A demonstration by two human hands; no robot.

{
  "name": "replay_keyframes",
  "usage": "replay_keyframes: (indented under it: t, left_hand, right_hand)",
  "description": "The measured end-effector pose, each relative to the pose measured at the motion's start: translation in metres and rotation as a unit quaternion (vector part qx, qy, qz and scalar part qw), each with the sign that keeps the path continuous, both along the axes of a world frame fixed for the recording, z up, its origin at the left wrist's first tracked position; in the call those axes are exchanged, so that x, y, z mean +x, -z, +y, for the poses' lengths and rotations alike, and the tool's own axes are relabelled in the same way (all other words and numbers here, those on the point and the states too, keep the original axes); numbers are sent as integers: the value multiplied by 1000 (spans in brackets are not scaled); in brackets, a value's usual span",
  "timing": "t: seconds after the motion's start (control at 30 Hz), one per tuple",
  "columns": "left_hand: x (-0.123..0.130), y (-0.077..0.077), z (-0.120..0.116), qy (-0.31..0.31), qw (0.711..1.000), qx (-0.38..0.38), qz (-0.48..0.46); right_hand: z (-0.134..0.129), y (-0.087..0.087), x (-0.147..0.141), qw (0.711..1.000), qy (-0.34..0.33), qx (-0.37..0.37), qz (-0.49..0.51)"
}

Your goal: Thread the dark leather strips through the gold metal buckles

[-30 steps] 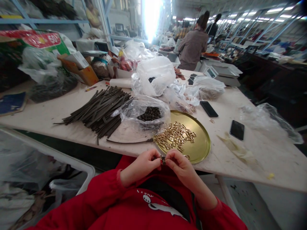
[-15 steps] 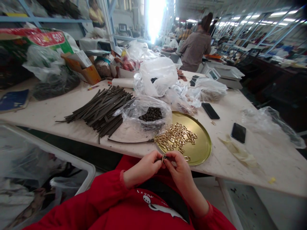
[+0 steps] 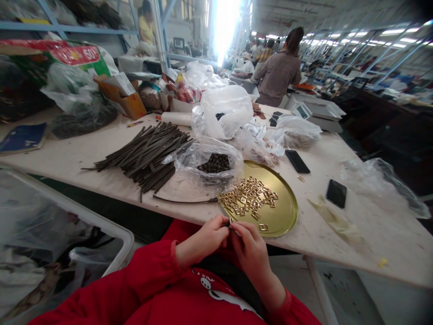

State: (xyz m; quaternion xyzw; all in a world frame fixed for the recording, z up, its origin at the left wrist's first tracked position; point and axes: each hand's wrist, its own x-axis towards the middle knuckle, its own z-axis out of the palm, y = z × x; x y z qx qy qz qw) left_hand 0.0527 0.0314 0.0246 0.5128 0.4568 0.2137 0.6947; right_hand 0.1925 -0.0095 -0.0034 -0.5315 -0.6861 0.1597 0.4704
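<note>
My left hand (image 3: pixel 210 237) and my right hand (image 3: pixel 251 246) meet at the table's front edge, fingertips pinched together. Between them is a small gold buckle (image 3: pixel 231 220) with a bit of dark material at it, mostly hidden by the fingers. Just beyond lies a round gold tray (image 3: pixel 286 203) with a heap of gold buckles (image 3: pixel 248 194) on it; a single buckle (image 3: pixel 263 227) sits apart near its front rim. Left of the tray, an open clear plastic bag (image 3: pixel 186 158) holds small dark pieces (image 3: pixel 216 163). Dark flat strips (image 3: pixel 145 153) form a pile farther left.
Two phones (image 3: pixel 297 161) (image 3: pixel 336 193) lie right of the tray on the pale table (image 3: pixel 389 234). Plastic bags (image 3: pixel 223 110) and a scale (image 3: pixel 311 108) stand behind. A white bin (image 3: pixel 126 243) is at lower left. Another person (image 3: pixel 279 74) stands beyond the table.
My right hand's fingers have shifted over the buckle, which has turned and shows less. The view has moved slightly. Both hands stay together at the table edge.
</note>
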Motion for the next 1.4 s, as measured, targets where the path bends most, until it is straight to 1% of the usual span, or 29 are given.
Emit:
replay_keyframes:
  t: [0.07, 0.13, 0.2, 0.23, 0.27, 0.37, 0.43, 0.5, 0.53, 0.6, 0.73, 0.8, 0.83, 0.87, 0.9, 0.93, 1.0, 1.07, 1.13, 1.17, 1.2, 1.23, 1.33, 1.4]
  left_hand:
    - [0, 0, -2, -3, 1000, 8, 6]
    - [0, 0, -3, -1, 1000, 24, 1]
    - [-1, 0, -3, 23, 999, 32, -22]
    - [-2, 0, -3, 41, 998, 33, -38]
    - [-3, -1, -3, 59, 996, 33, -55]
    - [-6, -3, -2, 96, 991, 36, -87]
    - [-7, -3, 0, 107, 989, 55, -82]
    - [-7, -2, 1, 109, 988, 94, -62]
    - [-6, -1, 2, 108, 986, 113, -49]
    - [-6, 1, 4, 109, 984, 137, -25]
    - [-4, 4, 9, 102, 987, 125, -16]
    - [-3, 5, 12, 85, 991, 101, -20]
    - [-3, 6, 13, 77, 993, 84, -21]
    - [-2, 7, 15, 70, 995, 67, -22]
    - [-1, 9, 17, 62, 996, 53, -21]
    - [0, 11, 19, 54, 997, 41, -20]
    - [1, 18, 24, 31, 999, 28, -14]
    - [3, 24, 30, 6, 1000, 18, -17]
    - [3, 30, 36, -13, 999, 12, -30]
    - [3, 32, 40, -20, 999, 11, -36]
    - [2, 33, 43, -25, 999, 11, -40]
    - [0, 34, 46, -29, 999, 10, -43]
    - [-8, 36, 57, -42, 998, 2, -44]
    - [-15, 37, 62, -54, 998, -4, -43]
  right_hand:
    - [2, -2, 2, 999, 1, -24, 29]
    - [4, -5, 4, 995, 7, -64, 82]
    - [6, -7, 5, 977, 13, -128, 171]
    - [7, -8, 6, 960, 10, -165, 226]
    - [8, -8, 6, 937, 2, -203, 284]
    - [12, -8, 8, 853, -43, -292, 431]
    - [14, -7, 9, 802, -70, -327, 496]
    - [16, -5, 8, 764, -84, -349, 536]
    - [17, -5, 7, 752, -87, -357, 547]
    - [19, -4, 5, 741, -89, -368, 555]
    - [22, 1, 2, 734, -76, -389, 552]
    - [24, 4, 2, 735, -72, -403, 540]
    - [26, 6, 4, 743, -72, -407, 526]
    - [30, 7, 7, 759, -71, -407, 502]
    - [35, 7, 11, 785, -69, -401, 467]
    - [42, 6, 15, 816, -66, -387, 424]
    - [63, 2, 26, 882, -58, -334, 328]
    - [94, -3, 33, 937, -46, -259, 231]
    - [131, -9, 34, 977, -20, -191, 96]
    - [151, -10, 31, 986, -6, -167, 18]
    - [171, -10, 26, 987, 6, -150, -57]
    - [191, -9, 20, 984, 11, -143, -104]
    - [240, 3, 1, 973, 13, -152, -171]
    - [261, 14, -6, 965, 23, -168, -198]
